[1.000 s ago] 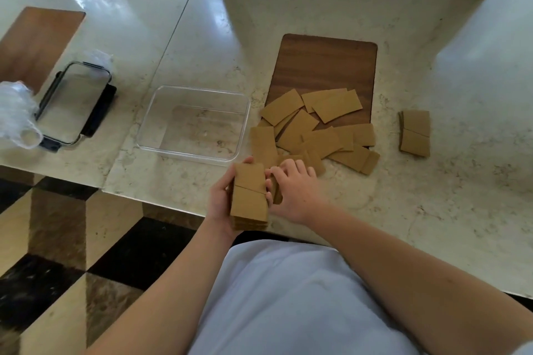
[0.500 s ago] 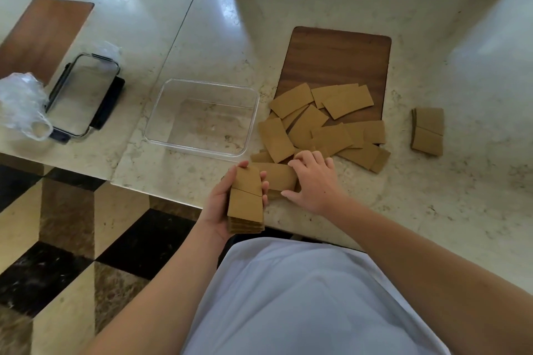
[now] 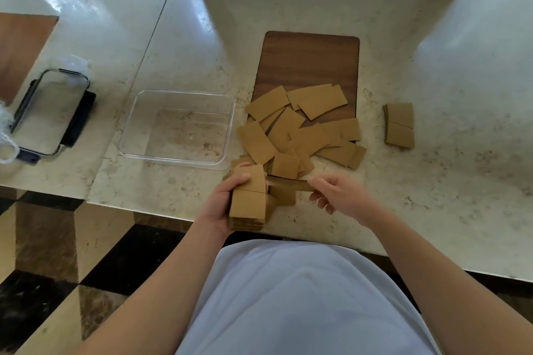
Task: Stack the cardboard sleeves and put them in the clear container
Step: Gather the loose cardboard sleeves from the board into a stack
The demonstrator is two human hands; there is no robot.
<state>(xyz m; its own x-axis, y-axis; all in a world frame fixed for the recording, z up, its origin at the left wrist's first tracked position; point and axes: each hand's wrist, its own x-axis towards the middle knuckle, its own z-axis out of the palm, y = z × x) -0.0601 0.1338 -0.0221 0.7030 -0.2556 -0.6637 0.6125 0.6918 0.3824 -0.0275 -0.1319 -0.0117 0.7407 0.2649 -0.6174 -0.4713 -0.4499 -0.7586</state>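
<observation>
Two hands share the work: the left hand grips the brown cardboard sleeve stack steady while the right hand, at 3 o'clock, pinches one flat brown sleeve to add.

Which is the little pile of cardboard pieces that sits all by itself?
Find the dark wooden board in the middle of the marble counter. Just right of its near corner lies a small neat stack of sleeves, alone on the bare stone. The loose sleeves spill messily off the board; this stack touches none of them.
</observation>
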